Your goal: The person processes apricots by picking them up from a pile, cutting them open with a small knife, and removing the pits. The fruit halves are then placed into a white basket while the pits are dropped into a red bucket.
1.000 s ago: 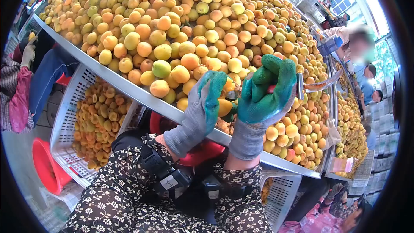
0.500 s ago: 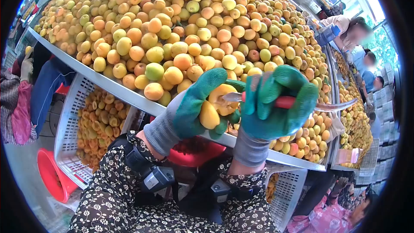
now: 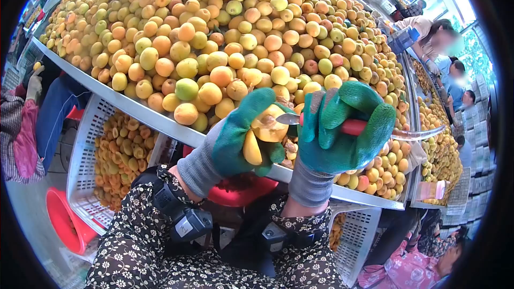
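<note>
My left hand (image 3: 235, 142), in a green-coated grey glove, is closed around a cut apricot (image 3: 269, 127). The fruit is split, with one yellow piece hanging below the other at the fingers. My right hand (image 3: 342, 128), gloved alike, is wrapped round the red handle of a knife (image 3: 353, 127). At the handle's left end a short metal tip touches or nearly touches the cut side of the apricot. From the other end a long curved blade points right. Both hands are above the near edge of the table, in front of a large heap of apricots (image 3: 214, 59).
A metal table rim (image 3: 134, 111) runs below the heap. Under it stand a white crate (image 3: 88, 155) of halved apricots, a red basin (image 3: 241, 190) and another white crate (image 3: 356, 235). A red bucket (image 3: 64, 222) is at left. Other people (image 3: 396, 267) are on both sides.
My left hand has turned the apricot slightly, so more of its cut face shows, and the lower piece hangs further down. My right hand keeps its hold on the knife, nearly still.
</note>
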A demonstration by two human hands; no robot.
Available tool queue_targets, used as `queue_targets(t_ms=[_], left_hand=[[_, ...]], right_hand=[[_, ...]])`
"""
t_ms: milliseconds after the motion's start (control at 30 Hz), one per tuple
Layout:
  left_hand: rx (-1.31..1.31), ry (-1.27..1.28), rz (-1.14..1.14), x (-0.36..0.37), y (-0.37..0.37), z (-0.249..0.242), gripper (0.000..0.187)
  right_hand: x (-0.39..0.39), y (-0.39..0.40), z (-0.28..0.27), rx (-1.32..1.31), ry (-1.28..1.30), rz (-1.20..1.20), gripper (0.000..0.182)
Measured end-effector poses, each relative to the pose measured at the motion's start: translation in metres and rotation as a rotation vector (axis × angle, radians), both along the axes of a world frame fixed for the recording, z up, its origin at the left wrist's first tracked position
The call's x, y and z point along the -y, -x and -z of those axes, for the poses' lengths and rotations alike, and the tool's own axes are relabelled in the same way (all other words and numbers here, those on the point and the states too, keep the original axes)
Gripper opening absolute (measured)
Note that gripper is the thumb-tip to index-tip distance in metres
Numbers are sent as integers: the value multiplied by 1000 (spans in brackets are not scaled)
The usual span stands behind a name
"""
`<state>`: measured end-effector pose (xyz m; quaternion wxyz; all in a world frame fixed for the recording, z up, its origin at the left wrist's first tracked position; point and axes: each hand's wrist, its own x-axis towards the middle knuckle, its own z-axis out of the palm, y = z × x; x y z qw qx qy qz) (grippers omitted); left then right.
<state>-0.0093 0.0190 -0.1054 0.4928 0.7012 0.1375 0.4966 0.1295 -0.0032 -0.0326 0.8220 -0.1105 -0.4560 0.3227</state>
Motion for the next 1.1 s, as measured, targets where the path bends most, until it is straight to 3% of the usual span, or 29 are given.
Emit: queue_targets(t_ms=[33,67,100,167,267,400,467,567,600,667,767,833,867,900,967,1000,1067,1100], left_hand=[[16,257,185,3,2,-3,71],[-62,-30,56,-4,2,-3,71],[-62,-30,54,-6,2,-4,71],[-117,-331,-162,-8,4,-12,71],[-264,-233,-161,-4,6,-17,75],[-233,-209,-140,-8,9,-13,68],[-246,-86,-35,-9,8,-12,65],[-322,-111,-8,-12,12,-11,64],[-322,-110,-14,-12,13,-13,64],[-403,176,195,-10,12,-19,66],[-226,16,145,-14,11,-14,66],[-251,-49,138,-16,13,-16,66],[-276,-115,136,-16,13,-20,66],[-271,-113,134,-16,15,-25,66],[-319,252,375,-14,21,-35,68],[-317,254,373,-14,20,-32,68],[-275,254,322,-10,14,-22,40],[-272,258,317,-11,10,-19,40]], right_hand=[[-1,1,0,14,7,4,50],[-2,2,-1,28,12,6,50],[-3,2,0,28,12,4,50],[-4,2,1,127,21,65,50],[-3,4,1,57,35,19,50],[-5,9,1,83,2,-63,47],[-1,11,8,211,126,241,44],[-5,9,6,242,152,153,42],[-3,15,2,73,285,78,41],[-6,16,7,99,325,80,41],[-10,14,17,149,397,97,42],[-11,8,18,348,218,281,42],[-10,7,10,148,199,-110,39],[-12,6,5,153,201,-111,39],[-17,5,-1,268,-84,-388,35],[-7,2,3,321,-18,-202,31],[7,5,1,393,31,-81,31],[9,6,0,462,74,50,31]])
